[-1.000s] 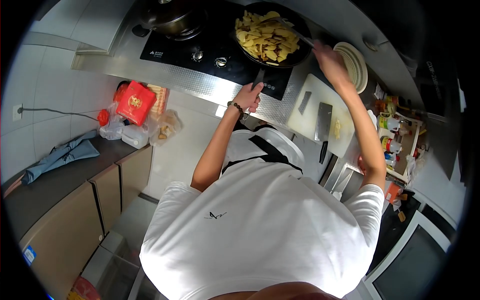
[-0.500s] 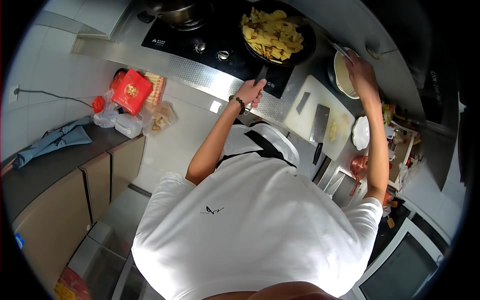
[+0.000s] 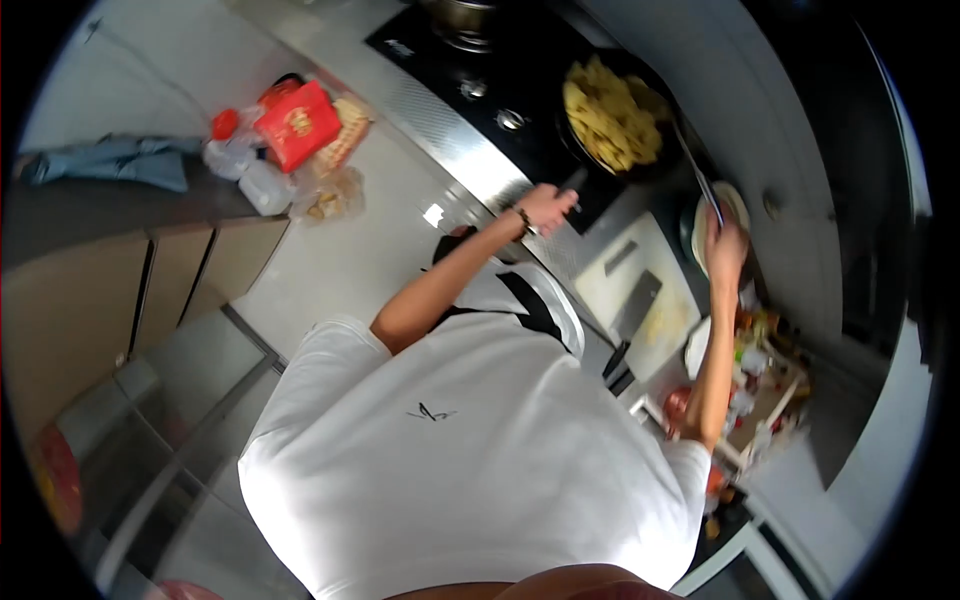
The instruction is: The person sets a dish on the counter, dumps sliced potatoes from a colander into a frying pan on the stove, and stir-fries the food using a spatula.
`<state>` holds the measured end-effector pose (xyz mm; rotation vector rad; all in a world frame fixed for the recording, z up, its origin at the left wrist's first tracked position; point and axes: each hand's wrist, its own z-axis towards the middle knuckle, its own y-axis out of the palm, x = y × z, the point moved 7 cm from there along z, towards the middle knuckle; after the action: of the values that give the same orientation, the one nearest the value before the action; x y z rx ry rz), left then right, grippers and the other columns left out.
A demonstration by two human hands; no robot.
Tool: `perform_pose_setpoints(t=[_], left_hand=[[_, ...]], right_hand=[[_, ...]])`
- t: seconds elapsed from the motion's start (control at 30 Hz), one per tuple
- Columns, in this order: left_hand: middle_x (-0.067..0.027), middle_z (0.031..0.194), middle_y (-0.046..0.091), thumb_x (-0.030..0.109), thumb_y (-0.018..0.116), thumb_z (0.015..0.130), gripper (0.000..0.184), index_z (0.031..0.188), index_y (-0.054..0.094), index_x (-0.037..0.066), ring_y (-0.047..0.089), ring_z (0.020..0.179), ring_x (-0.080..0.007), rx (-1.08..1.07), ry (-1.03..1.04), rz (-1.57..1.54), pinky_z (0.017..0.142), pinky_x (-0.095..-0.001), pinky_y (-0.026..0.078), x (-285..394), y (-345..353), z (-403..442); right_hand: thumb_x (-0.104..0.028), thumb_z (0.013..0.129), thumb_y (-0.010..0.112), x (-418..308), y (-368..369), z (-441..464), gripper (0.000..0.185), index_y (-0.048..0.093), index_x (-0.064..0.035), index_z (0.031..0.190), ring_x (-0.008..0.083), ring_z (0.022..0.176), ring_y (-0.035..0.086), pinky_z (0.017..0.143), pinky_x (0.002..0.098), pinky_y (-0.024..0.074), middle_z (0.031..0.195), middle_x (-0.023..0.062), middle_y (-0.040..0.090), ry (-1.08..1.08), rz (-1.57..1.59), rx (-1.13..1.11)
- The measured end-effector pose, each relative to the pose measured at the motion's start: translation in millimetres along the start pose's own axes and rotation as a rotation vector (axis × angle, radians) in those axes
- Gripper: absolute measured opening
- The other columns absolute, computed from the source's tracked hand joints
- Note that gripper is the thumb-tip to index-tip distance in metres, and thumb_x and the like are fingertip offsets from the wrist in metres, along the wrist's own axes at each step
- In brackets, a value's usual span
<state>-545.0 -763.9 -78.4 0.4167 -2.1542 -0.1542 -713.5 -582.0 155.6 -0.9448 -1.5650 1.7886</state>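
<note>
My left hand (image 3: 547, 208) is closed around the handle of a black frying pan (image 3: 578, 140) on the hob. Sliced yellow food, like potato slices, (image 3: 615, 115) is heaped in the pan. In my right hand (image 3: 727, 245) is a long-handled metal utensil (image 3: 704, 185) that slants up to the pan's right rim; its head cannot be made out. A pale bowl (image 3: 736, 207) lies partly hidden behind that hand. Nearer me, a cleaver (image 3: 637, 305) rests on a white cutting board (image 3: 660, 250), with small yellowish bits beside it.
A metal pot (image 3: 465, 20) stands at the back of the black hob (image 3: 440, 60). To the right are a white dish (image 3: 697, 347) and a cluttered rack (image 3: 765, 390). On the left counter lie a red bag (image 3: 298, 125), a plastic jug (image 3: 267, 188) and blue cloth (image 3: 120, 165).
The whole view has turned and shifted, so the hob appears farther right. My right hand has shifted with the utensil, which now reaches the pan's rim. My left hand stays on the handle.
</note>
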Motion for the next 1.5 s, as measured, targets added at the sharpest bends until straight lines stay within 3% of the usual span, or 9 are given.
perform_pose_setpoints(t=[0.07,0.13,0.17,0.2,0.37,0.5,0.73,1.03,1.5], left_hand=[[-0.0043,0.055,0.054,0.047,0.052,0.09,0.045,0.075,0.056,0.005,0.054,0.044,-0.0151,-0.021,0.059,0.049,0.041,-0.0294,0.046,-5,2,8],[-0.0035,0.054,0.057,0.047,0.05,0.09,0.042,0.072,0.06,0.01,0.058,0.044,-0.0162,-0.112,0.169,0.133,0.043,-0.0296,0.051,-14,7,29],[-0.0045,0.055,0.059,0.045,0.052,0.089,0.04,0.071,0.06,0.011,0.059,0.044,-0.0169,-0.001,0.107,0.152,0.041,-0.0312,0.051,-3,3,13],[-0.0064,0.054,0.056,0.051,0.047,0.091,0.052,0.077,0.063,0.004,0.055,0.041,-0.0173,-0.018,0.191,0.027,0.039,-0.03,0.048,-3,7,14],[-0.011,0.061,0.06,0.045,0.051,0.091,0.052,0.071,0.057,-0.002,0.058,0.045,-0.0209,0.026,-0.029,0.028,0.043,-0.0333,0.05,-11,4,14],[-0.0117,0.063,0.059,0.043,0.05,0.093,0.053,0.072,0.056,-0.006,0.055,0.045,-0.0198,0.042,0.028,0.028,0.042,-0.0326,0.047,-1,2,-3],[-0.0109,0.063,0.058,0.043,0.049,0.093,0.054,0.071,0.055,-0.006,0.055,0.046,-0.0193,0.025,0.012,0.043,0.042,-0.0319,0.047,-2,3,-2],[-0.0106,0.062,0.056,0.044,0.048,0.094,0.054,0.071,0.053,-0.005,0.052,0.044,-0.0184,0.016,0.002,0.023,0.042,-0.0313,0.046,-3,4,-1],[-0.0075,0.059,0.051,0.041,0.047,0.095,0.049,0.072,0.049,-0.002,0.047,0.042,-0.016,0.0,-0.025,-0.002,0.038,-0.0298,0.041,2,6,-11]], right_hand=[[-0.037,0.095,0.05,24,15,-1,0.038,0.061,-0.005,0.114,0.0383,0.09,0.062,0.074,0.0414,0.0474,0.1,0.0221,0.063,0.009,0.186,0.065],[-0.043,0.095,0.046,65,49,7,0.042,0.063,-0.0053,0.103,0.0283,0.065,0.056,0.062,0.0385,0.0455,0.076,0.0124,0.061,0.029,0.275,-0.021],[-0.034,0.095,0.052,96,77,7,0.027,0.063,-0.0091,0.09,0.0099,0.044,0.04,0.04,0.0279,0.0311,0.054,-0.0024,0.044,0.297,0.64,-0.18],[-0.034,0.095,0.053,87,83,-7,0.022,0.063,-0.0139,0.096,0.0009,0.04,0.03,0.034,0.0189,0.022,0.054,-0.0087,0.039,0.614,0.93,-0.226],[-0.032,0.099,0.046,64,106,-21,0.03,0.058,-0.005,0.106,0.0054,0.043,0.034,0.032,0.0202,0.0276,0.07,-0.002,0.051,0.791,1.654,-0.606],[-0.027,0.103,0.037,36,103,-29,0.03,0.049,-0.0005,0.107,0.0089,0.048,0.031,0.036,0.0228,0.0292,0.067,0.0004,0.037,0.802,1.913,-0.785],[-0.028,0.103,0.036,25,92,-37,0.039,0.045,0.0025,0.126,0.0067,0.046,0.026,0.033,0.022,0.0262,0.065,-0.001,0.032,0.582,2.016,-0.858],[-0.024,0.1,0.046,36,93,-49,0.023,0.053,-0.0026,0.102,0.0052,0.045,0.027,0.034,0.0196,0.0235,0.066,-0.0028,0.038,0.593,1.522,-0.423],[-0.028,0.096,0.053,29,80,-65,0.025,0.062,-0.0078,0.109,0.0015,0.041,0.023,0.032,0.0201,0.0171,0.057,-0.0076,0.033,0.513,1.278,-0.159]])
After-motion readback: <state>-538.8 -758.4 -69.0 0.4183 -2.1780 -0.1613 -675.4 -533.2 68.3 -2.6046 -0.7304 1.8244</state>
